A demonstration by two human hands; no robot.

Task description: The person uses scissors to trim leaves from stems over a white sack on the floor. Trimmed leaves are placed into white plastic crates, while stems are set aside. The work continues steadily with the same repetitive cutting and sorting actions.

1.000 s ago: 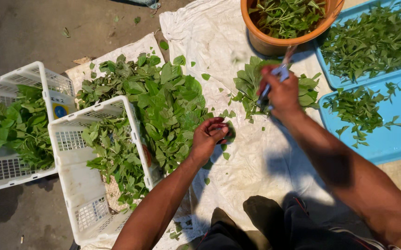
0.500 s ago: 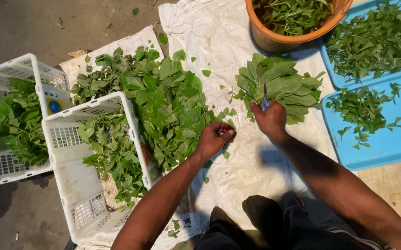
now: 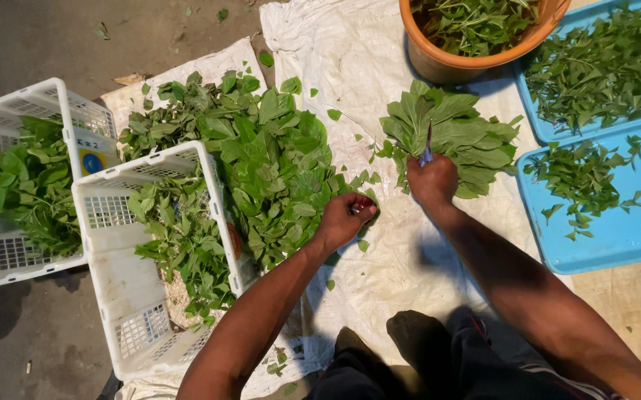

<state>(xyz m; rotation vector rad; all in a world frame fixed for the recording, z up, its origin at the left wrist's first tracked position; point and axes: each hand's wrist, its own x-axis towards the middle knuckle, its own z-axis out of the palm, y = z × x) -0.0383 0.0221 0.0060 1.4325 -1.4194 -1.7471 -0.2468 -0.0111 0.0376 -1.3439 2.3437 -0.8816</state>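
White cloth (image 3: pixel 380 281): a crumpled sheet spread over the grey floor, carrying the loose greens and both hands.
Big leaf pile (image 3: pixel 276 170): broad green leaves heaped on the cloth, just beside the near crate and touching its right wall.
Near crate (image 3: pixel 132 326): a white slotted plastic crate, tilted, partly filled with leafy stems in its upper half.
Far crate (image 3: pixel 9 255): a second white crate to the left, touching the near one, full of the same greens.
Blue trays (image 3: pixel 624 237): two shallow light-blue trays at the right edge; the upper one is thickly covered with small leafy sprigs, the lower one holds a thin scatter.
Orange tub (image 3: pixel 454 67): a round orange basin at the top, touching the upper tray, filled with green sprigs.
Stacked bunch (image 3: pixel 461 133): a neat fan of large leaves lying on the cloth below the tub, well apart from the big pile.
Right hand (image 3: pixel 431 181): closed in a fist over the lower end of the stacked bunch, gripping a thin blue-handled tool (image 3: pixel 428 147) that points up across the leaves; whether it is a knife or scissors I cannot tell.
Left hand (image 3: pixel 346 218): curled shut at the right edge of the big leaf pile, fingers pinched on something small; what it holds is hidden.
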